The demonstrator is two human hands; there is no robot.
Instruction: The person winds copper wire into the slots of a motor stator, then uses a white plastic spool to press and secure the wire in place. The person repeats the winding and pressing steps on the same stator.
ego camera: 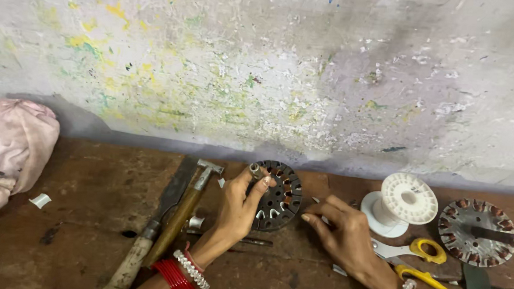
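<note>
Left hand held the stator core on edge on the worktop, fingers closed on its near rim, thumb up by the small metal shaft stub at the top. Core was a dark laminated steel disc, slotted, axis roughly horizontal. Right hand lay just right of the core, closest to its lower edge, fingers loosely curled, tips pinching something small (couldn't tell what). Wooden-handled hammer left of the core; white plastic spool and yellow scissors right of it.
</note>
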